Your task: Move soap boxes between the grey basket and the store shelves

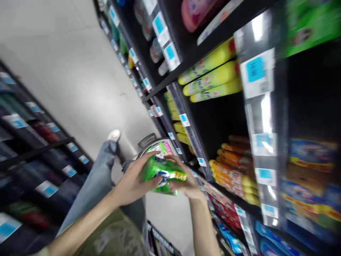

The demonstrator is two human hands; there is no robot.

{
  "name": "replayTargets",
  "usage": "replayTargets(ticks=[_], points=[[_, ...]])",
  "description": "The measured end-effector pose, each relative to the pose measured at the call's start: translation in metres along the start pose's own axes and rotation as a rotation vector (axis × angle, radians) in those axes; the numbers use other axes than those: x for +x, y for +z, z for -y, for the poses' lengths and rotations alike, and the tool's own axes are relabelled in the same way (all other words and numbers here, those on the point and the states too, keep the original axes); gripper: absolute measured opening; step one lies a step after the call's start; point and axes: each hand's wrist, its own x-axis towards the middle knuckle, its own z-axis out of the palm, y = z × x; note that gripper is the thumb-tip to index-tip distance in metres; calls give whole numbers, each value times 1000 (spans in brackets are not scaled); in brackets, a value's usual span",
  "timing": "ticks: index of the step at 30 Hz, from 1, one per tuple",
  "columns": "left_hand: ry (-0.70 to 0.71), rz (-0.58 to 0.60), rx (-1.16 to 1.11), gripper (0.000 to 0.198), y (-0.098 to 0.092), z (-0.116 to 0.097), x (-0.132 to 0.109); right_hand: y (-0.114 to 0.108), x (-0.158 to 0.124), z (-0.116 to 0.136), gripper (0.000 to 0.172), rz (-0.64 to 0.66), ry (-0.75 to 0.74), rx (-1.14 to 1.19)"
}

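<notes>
Both hands are holding one green packet [162, 173] in the air, in front of the dark store shelves [213, 121] and just above a basket [149, 142] whose rim and handle are showing behind it. The packet is looking like a soft plastic pouch, glossy and crinkled, so it is probably light, yielding under pressure and a little slippery; taking it by the two ends, or flat between palm and fingers, seems the safest hold, since a hard squeeze would likely dent what is inside.

The left hand [133, 183] is cupping the near end, thumb lying along the top edge and fingers curling under the pouch, so its grip is closing around the packet rather than spreading. The right hand [188, 181] is wrapping the far end from the shelf side, fingers bending over the top and pressing on the wrapper, also pinching the packet. Motion blur is hiding the exact fingertip contacts.

Yellow bottles [210, 76] are lying on the shelf above, orange-and-yellow packs [234, 170] below, and a jeans-clad leg [98, 185] is stretching along the floor [66, 64].
</notes>
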Motion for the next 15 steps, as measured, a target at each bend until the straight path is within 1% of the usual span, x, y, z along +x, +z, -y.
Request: replayTargets(ticks=[2,3,5,7,8,9,10,12,13,15], points=[[40,-9,51,60,1,0,5,-4,-5,10,73,-59,-68,-77],[51,2,32,61,1,1,8,-8,-10,16,74,-90,-97,-89],[58,104,-72,61,0,-1,15,-21,-24,31,76,-192,-168,-86],[65,235,-164,56,-2,-6,20,-39,-40,50,79,-376,-276,-69],[61,265,-173,53,-4,-8,21,-51,-47,62,79,-498,-337,-56],[51,258,-159,49,-5,-9,22,-63,-52,74,78,-633,-395,-42],[35,222,-126,46,-7,-8,21,-76,-56,88,74,-762,-443,-37],[-16,127,-46,40,-9,-1,16,-102,-58,116,61,-972,-522,-71],[-39,96,-13,38,-11,6,13,-114,-57,130,53,-1039,-541,-101],[-80,73,36,36,-13,24,7,-141,-53,155,43,-1099,-564,-149]])
